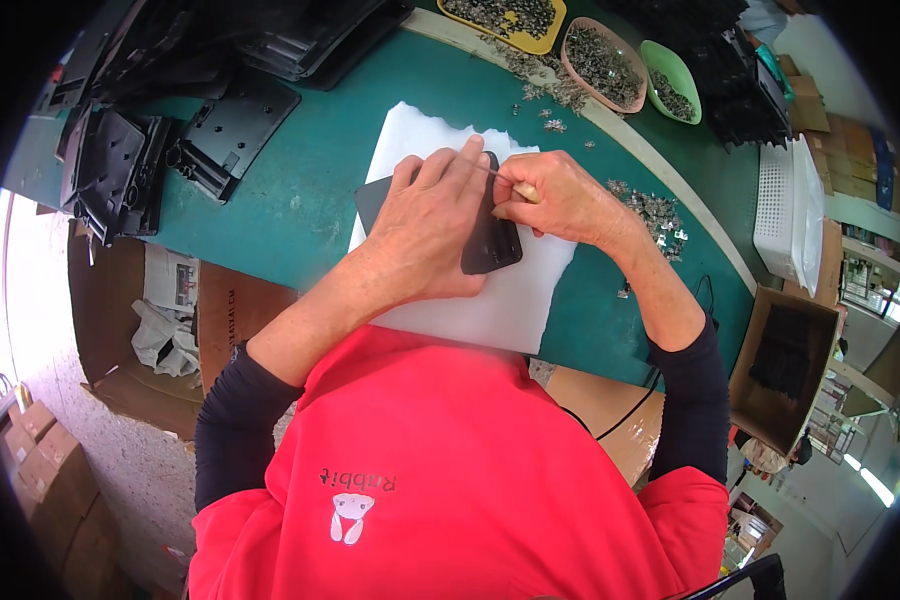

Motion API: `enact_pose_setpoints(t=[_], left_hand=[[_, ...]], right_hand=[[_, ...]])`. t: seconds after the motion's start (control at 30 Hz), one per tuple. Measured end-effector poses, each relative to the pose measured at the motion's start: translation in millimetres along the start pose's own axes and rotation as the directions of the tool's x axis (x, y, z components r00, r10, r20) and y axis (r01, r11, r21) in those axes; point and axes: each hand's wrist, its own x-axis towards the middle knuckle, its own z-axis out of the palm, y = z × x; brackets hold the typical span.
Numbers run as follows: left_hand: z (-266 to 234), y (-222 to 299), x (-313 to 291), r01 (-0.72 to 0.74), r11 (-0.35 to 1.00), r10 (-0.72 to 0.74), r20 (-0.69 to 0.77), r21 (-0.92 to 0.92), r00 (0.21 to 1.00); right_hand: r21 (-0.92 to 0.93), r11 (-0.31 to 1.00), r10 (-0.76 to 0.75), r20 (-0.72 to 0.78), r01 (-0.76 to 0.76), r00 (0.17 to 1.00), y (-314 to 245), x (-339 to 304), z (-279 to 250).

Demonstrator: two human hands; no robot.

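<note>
A black plastic panel (491, 240) lies on a white foam sheet (530, 312) over the green tabletop. My left hand (428, 225) is spread across the panel and holds it down, fingertips near the far edge and thumb along the near edge. Most of the panel's middle is hidden under that hand. In my right hand (560, 195), closed at the panel's right part, is a thin-shafted hand tool (527, 191) with a pale handle. Its slim metal shaft points left toward my left fingertips. Where the tip touches cannot be made out.
Small metal clips (660, 222) lie loose right of the foam. Beyond are a yellow tray (547, 40), a pink basket (638, 98) and a green basket (692, 112) of small metal parts. Black plastic panels (232, 135) are stacked at the left. Cardboard boxes (135, 385) flank the table.
</note>
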Motion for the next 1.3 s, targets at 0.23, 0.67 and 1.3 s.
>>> enact_pose_setpoints(t=[0.23,0.67,1.3], left_hand=[[6.9,0.2,-6.4,0.015,0.999,-0.016,-0.054,-0.030,0.998],[22.8,17.0,-15.0,0.001,0.993,0.018,-0.163,0.116,0.986],[26.7,14.6,-16.4,-0.063,0.976,0.100,-0.175,0.207,0.980]], right_hand=[[-0.143,0.964,-0.261,-0.330,0.225,0.907,14.5,-23.7,8.0],[-0.365,0.924,-0.084,-0.474,-0.109,0.876,1.5,-77.8,83.5],[-0.354,0.932,-0.139,-0.550,-0.079,0.823,11.5,-72.0,91.3]])
